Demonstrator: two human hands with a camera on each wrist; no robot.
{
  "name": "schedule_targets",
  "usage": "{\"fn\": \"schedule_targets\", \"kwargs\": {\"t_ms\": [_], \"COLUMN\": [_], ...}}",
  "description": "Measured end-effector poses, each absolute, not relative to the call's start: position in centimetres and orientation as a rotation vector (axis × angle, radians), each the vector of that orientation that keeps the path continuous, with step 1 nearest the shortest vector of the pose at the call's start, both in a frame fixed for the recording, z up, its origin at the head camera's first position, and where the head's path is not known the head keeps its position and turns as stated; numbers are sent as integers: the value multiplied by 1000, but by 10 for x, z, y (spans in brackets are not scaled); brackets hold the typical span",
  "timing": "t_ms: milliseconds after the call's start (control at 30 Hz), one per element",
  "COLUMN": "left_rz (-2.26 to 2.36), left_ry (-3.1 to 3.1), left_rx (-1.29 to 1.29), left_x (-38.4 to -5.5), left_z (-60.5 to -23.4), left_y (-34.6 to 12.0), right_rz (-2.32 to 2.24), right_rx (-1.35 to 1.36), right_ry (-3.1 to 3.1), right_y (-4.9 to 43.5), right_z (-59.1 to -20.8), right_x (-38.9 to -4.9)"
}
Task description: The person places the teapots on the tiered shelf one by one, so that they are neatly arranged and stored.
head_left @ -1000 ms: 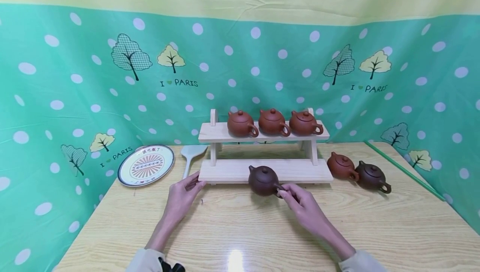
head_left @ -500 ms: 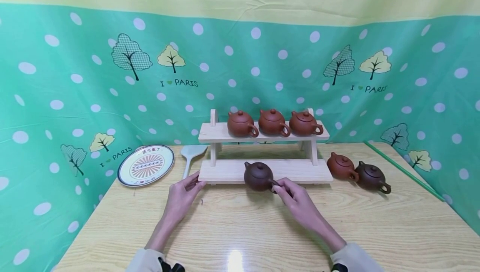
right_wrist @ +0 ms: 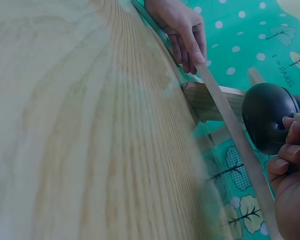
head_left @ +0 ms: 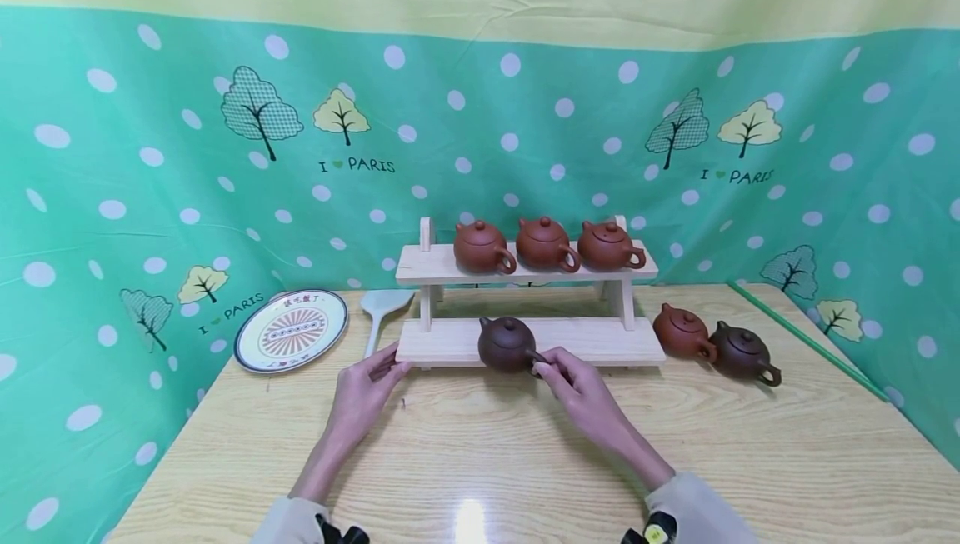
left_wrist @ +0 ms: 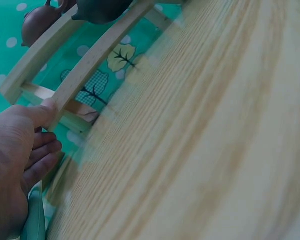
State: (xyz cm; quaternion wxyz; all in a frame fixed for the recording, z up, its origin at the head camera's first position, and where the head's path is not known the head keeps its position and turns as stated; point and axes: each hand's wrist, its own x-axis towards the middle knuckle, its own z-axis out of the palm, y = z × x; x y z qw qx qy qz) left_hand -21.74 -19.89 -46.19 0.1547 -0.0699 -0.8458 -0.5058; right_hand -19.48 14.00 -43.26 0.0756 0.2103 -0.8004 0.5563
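Observation:
My right hand (head_left: 577,394) pinches the handle of a dark brown teapot (head_left: 506,344), which is upright and overlaps the front of the lower board in the head view. In the right wrist view the dark teapot (right_wrist: 267,117) shows its round underside beside the curled fingers. My left hand (head_left: 363,390) holds the front left corner of the two-tier wooden shelf (head_left: 442,342); thumb and fingers meet at the board's end in the left wrist view. On the top tier sit a left reddish-brown teapot (head_left: 480,246), a middle one (head_left: 543,242) and a right one (head_left: 607,246), handles to the right.
Right of the shelf, a reddish-brown teapot (head_left: 682,331) and another dark teapot (head_left: 744,352) stand close together. A green stick (head_left: 813,344) lies along the table's right edge. At the left are a patterned plate (head_left: 292,331) and a pale spatula (head_left: 384,304). A polka-dot cloth hangs behind.
My right hand has carried the dark teapot leftward and slightly farther back along the lower board. My left hand has stayed at the shelf's corner.

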Motion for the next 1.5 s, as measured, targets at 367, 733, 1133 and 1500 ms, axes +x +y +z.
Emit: {"fn": "schedule_targets", "kwargs": {"t_ms": [367, 733, 1133, 1500], "left_rz": [-1445, -1437, -1463, -1455], "left_ry": [-2427, -2431, -2419, -2424], "left_rx": [-199, -201, -209, -207], "left_x": [-218, -219, -218, -219], "left_z": [-462, -463, -463, -464], "left_y": [-200, -200, -200, -200], "right_rz": [1647, 1675, 1685, 1712], "right_rx": [644, 643, 658, 628], "right_ry": [-2391, -2380, -2391, -2395], "right_y": [132, 124, 115, 106], "right_z": [-433, -432, -434, -433], "right_x": [-203, -209, -216, -220]}}
